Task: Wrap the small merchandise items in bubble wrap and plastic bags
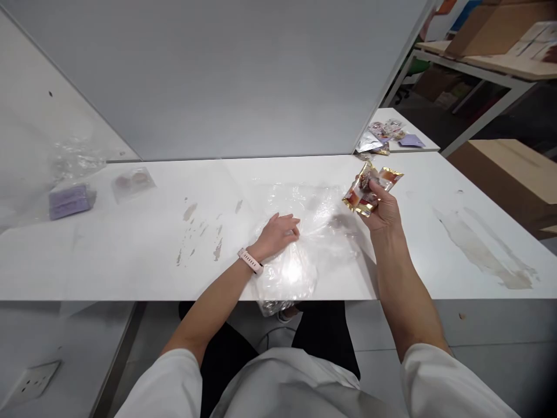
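From my head camera, my left hand (281, 232) lies flat on the clear plastic bag (304, 244), fingers loosely spread and pressing it to the white table (130, 255). The bag sprawls in front of me, its near end hanging over the table's front edge. My right hand (383, 209) is lifted just right of the bag, fingers closed around a few gold-and-red snack packets (368, 188) that fan out above my fist. Far left of the bag sit a purple packet (68, 200) and a small clear pouch (133, 182). Beyond the bag to the right, past the grey partition (226, 75), more packets (385, 136) lie on a neighbouring table.
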Demonstrator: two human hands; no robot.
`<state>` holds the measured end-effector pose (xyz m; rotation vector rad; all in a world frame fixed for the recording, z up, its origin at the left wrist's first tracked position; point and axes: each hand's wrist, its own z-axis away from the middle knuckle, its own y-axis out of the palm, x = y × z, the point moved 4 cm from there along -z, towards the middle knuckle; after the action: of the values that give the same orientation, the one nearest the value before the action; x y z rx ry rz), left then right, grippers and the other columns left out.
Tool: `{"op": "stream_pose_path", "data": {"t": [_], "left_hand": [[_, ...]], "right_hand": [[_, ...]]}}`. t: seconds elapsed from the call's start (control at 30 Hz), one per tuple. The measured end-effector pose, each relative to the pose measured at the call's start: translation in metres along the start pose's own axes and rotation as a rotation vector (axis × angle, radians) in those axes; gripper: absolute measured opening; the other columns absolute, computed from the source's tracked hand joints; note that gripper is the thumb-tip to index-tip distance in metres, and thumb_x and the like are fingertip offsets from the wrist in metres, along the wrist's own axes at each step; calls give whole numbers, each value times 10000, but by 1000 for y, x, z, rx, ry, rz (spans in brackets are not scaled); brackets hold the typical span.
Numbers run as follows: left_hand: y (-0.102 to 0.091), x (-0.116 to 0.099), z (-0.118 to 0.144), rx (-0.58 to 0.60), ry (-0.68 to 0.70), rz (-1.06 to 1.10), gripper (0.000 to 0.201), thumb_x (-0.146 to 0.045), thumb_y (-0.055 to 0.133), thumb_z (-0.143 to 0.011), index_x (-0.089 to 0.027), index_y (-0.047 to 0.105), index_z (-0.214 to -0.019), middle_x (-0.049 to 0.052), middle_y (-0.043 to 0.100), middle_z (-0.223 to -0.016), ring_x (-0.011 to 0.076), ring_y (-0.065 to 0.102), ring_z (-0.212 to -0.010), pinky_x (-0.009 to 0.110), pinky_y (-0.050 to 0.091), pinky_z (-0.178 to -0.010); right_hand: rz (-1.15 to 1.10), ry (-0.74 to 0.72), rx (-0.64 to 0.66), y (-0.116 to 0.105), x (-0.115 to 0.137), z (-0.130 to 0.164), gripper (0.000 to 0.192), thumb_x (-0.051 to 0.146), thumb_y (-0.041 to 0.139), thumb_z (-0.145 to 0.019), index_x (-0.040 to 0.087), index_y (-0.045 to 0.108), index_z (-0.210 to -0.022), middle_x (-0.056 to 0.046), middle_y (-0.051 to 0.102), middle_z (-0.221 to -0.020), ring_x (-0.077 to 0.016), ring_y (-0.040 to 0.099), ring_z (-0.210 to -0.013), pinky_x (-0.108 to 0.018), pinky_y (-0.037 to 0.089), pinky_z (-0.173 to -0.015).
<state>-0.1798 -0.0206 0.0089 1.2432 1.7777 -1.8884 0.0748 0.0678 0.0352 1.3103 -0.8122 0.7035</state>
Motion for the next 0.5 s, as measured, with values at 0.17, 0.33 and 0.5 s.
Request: {"op": "stream_pose_path", "data": {"t": [0.17,0.33,0.5], "left_hand": [[-38,14,9,-651,-289,257,86,-244,479,-956,-229,553,-916,-55,501,-622,124,518,-564,238,418,-584],[-91,26,36,-1267,-272,125,207,-97,551,-820,-220,577,-984,-54,376,-665,123,430,-585,231,393,-589],[-87,26,30,-1134,-187,-249,347,9,467,-735,-210,684,-893,78,568,-1021,231,564,-1009,383,472,-913]], "right_hand": [[63,33,3,-4,-2,-2,189,256,696,-725,268,650,-908,-6,727,-907,-222,697,-977,-382,617,-760],[75,136,52,2,-11,2,259,229,746,-657,221,648,-896,-20,719,-825,-216,716,-873,-322,607,-662],[151,193,120,5,-25,2,293,242,744,-670,209,637,-941,-26,737,-871,-195,720,-808,-304,605,-637]]}}
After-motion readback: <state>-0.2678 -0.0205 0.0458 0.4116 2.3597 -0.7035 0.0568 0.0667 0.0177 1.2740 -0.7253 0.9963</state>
